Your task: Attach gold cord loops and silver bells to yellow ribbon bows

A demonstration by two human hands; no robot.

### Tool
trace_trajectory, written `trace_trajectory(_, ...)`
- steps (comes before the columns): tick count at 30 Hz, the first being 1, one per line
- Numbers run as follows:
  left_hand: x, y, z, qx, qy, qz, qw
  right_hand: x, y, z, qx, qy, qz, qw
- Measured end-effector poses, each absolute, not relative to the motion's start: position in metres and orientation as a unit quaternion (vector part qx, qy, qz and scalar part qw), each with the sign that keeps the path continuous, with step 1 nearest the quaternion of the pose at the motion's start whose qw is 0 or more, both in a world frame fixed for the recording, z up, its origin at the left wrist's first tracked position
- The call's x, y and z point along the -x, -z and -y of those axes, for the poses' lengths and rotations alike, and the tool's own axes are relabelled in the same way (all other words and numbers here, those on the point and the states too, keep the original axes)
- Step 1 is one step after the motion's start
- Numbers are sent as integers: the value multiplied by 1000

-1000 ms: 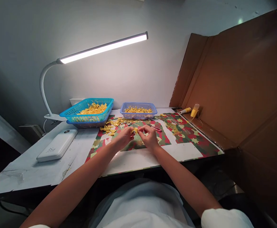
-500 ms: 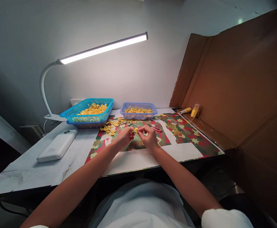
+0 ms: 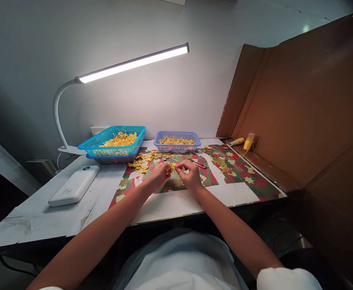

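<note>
Between my hands, above the patterned mat (image 3: 176,184), is a small yellow ribbon bow (image 3: 173,166). My left hand (image 3: 160,175) pinches it from the left side, fingers closed. From the right, my right hand (image 3: 189,172) has thumb and forefinger pressed together at the bow's edge; whether a thread is in that pinch is too small to see. Several yellow bows (image 3: 140,165) lie on the mat left of my hands. Small silvery beads or bells (image 3: 160,158) lie just behind them. Near my right fingers rests a pink-handled tool (image 3: 200,165).
A blue basket (image 3: 111,151) of yellow bows stands back left, a purple basket (image 3: 177,147) of yellow pieces at back centre. A lamp (image 3: 134,64) hangs over the table. A white power bank (image 3: 74,186) lies left; yellow thread spools (image 3: 248,141) and a cardboard wall (image 3: 303,104) are right.
Both hands stay nearly in place around the bow, with only slight finger movement. The whole view has shifted a little.
</note>
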State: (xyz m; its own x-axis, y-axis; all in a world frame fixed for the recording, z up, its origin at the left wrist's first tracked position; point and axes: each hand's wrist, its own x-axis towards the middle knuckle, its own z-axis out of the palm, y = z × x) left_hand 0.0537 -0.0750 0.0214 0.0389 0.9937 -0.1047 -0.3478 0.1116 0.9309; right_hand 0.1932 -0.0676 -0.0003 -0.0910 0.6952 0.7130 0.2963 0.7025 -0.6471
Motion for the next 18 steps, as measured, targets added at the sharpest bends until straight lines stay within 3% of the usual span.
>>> trace_trajectory(11,-54,-15,72,-385,-549,-439,598,-192,0,69,337,-181,709,593)
trace_trajectory(18,-54,-15,71,-378,-564,-428,596,-189,1,67,359,-271,670,591)
